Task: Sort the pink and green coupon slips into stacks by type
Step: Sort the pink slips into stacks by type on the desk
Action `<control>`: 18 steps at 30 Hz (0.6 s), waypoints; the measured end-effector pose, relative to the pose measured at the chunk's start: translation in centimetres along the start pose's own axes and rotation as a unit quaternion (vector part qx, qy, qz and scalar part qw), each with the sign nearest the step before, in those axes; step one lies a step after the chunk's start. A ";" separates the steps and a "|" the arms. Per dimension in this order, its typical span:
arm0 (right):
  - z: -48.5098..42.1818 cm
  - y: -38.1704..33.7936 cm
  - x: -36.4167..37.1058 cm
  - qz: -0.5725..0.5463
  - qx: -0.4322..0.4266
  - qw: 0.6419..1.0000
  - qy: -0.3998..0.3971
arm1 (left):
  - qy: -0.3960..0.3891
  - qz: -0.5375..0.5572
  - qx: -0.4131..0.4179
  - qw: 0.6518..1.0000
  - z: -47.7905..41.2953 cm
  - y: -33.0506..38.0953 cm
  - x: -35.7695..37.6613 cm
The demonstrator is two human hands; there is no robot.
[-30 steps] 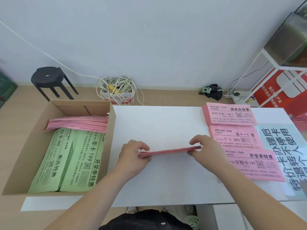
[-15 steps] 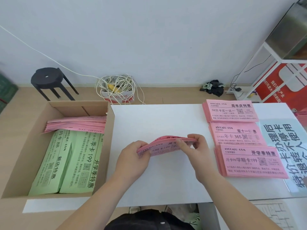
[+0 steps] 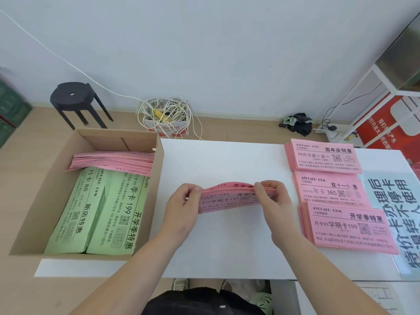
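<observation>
Head view: left hand (image 3: 181, 208) pinched the left end of the pink slip bundle (image 3: 227, 198), fingers curled | right hand (image 3: 272, 201) pinched its right end | bundle bowed upward at the middle of the white bench (image 3: 227, 246) | three pink stacks (image 3: 347, 228) lay just right | green stacks (image 3: 95, 212) and loose pink slips (image 3: 113, 160) lay in the cardboard box (image 3: 36, 221) at left.

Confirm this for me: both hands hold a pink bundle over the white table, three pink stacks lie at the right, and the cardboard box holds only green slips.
Not only green: the head view shows the cardboard box holding green slips plus a pink pile at its far end. The rest stands: left hand and right hand grip the pink bundle, three pink stacks at right.
</observation>
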State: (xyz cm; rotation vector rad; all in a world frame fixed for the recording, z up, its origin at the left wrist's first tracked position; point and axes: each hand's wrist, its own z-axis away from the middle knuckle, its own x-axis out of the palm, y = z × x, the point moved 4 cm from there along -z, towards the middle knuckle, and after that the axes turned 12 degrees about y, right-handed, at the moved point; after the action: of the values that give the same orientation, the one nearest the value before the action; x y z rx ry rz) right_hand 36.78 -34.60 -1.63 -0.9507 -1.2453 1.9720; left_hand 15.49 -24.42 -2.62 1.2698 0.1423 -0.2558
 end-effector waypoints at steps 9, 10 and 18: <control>-0.6 0.8 -0.4 0.116 -0.070 0.991 -0.013 | -0.048 -0.129 0.082 0.987 0.2 -2.3 -0.1; -0.7 0.8 -0.3 0.118 -0.070 0.991 -0.007 | -0.032 -0.128 0.086 0.987 0.1 -2.7 -0.1; -2.1 0.2 -1.0 0.144 -0.084 0.986 0.030 | 0.013 -0.199 0.181 0.963 -0.7 -1.8 0.5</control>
State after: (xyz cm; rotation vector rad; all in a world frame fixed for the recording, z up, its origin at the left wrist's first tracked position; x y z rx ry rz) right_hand 39.06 -34.44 -2.19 -1.3287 -1.3160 2.0590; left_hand 15.54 -24.34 -4.64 1.6039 0.3894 -0.6331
